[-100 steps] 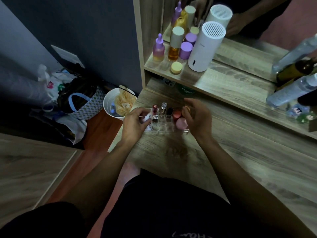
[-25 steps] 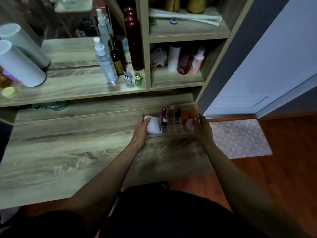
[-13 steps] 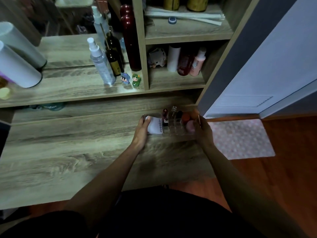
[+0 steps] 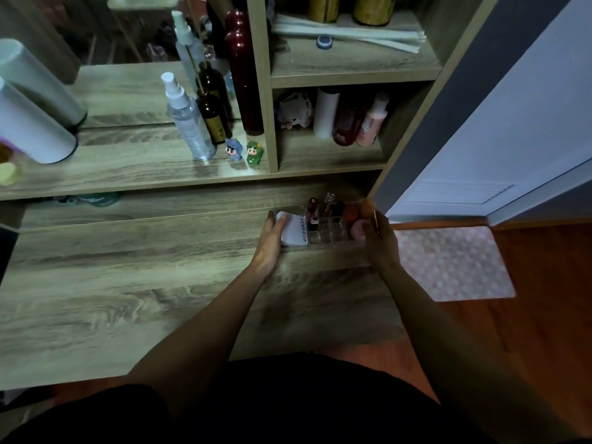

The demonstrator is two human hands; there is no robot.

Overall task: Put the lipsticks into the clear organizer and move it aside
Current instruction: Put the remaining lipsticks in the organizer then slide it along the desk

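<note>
The clear organizer (image 4: pixel 326 233) rests on the wooden desk (image 4: pixel 128 283) at its far right end, close to the back wall. Upright lipsticks (image 4: pixel 313 213) stand in its cells, with a white compact (image 4: pixel 296 231) at its left end and pink and orange sponges (image 4: pixel 356 229) at its right end. My left hand (image 4: pixel 268 243) grips the left end, fingers against the compact. My right hand (image 4: pixel 379 243) grips the right end. Both hands hold the organizer between them.
Above the desk, a shelf (image 4: pixel 128 168) carries a spray bottle (image 4: pixel 189 123), a dark bottle (image 4: pixel 213 116), two small figurines (image 4: pixel 245 152) and a white cylinder (image 4: pixel 28 123). Bottles fill the cubby (image 4: pixel 346 123). The desk's right edge drops to a pink mat (image 4: pixel 448 264).
Four seconds ago the organizer was at the desk's left end; it now sits at the right end. Over the last second it settled slightly toward the back, both hands still on it.
</note>
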